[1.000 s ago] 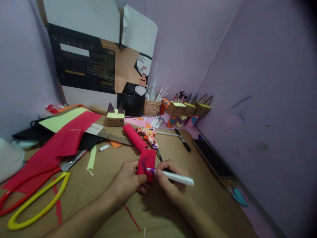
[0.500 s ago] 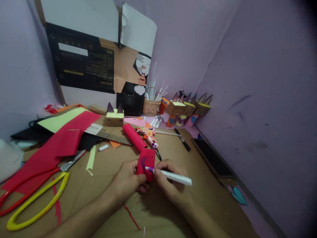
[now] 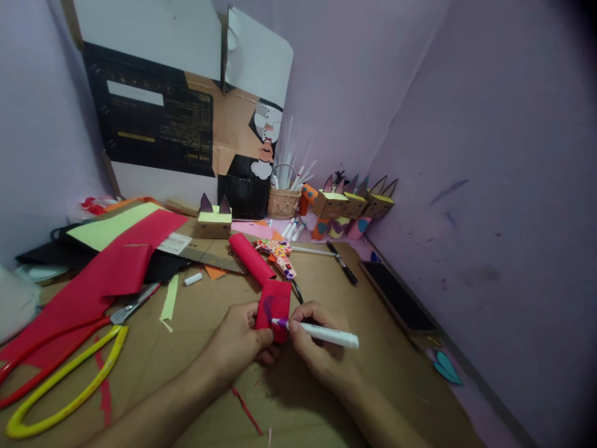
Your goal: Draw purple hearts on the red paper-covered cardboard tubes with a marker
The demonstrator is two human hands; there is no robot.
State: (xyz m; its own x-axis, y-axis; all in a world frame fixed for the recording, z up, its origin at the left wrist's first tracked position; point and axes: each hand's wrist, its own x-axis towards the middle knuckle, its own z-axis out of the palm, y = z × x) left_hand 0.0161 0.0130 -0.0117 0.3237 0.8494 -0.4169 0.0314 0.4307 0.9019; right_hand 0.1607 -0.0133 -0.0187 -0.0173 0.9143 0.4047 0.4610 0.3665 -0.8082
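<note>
A small red paper piece (image 3: 278,298) with a curved purple mark is gripped by my left hand (image 3: 242,339), thumb on its front and fingers behind. My right hand (image 3: 321,348) closes around a white marker (image 3: 333,335), whose purple tip touches the red surface beside the mark. Just behind the piece lies a rolled red paper tube (image 3: 252,256), next to a floral-patterned glue gun (image 3: 280,254).
Scissors (image 3: 112,320) and red paper sheets (image 3: 88,292) lie at left. A phone (image 3: 398,297) and a black pen (image 3: 342,264) are at right. Eared cardboard heads (image 3: 331,202), a marker basket (image 3: 283,202) and a large carton (image 3: 153,112) stand behind.
The marker tip has moved slightly down and left on the red piece. The whole view has shifted slightly.
</note>
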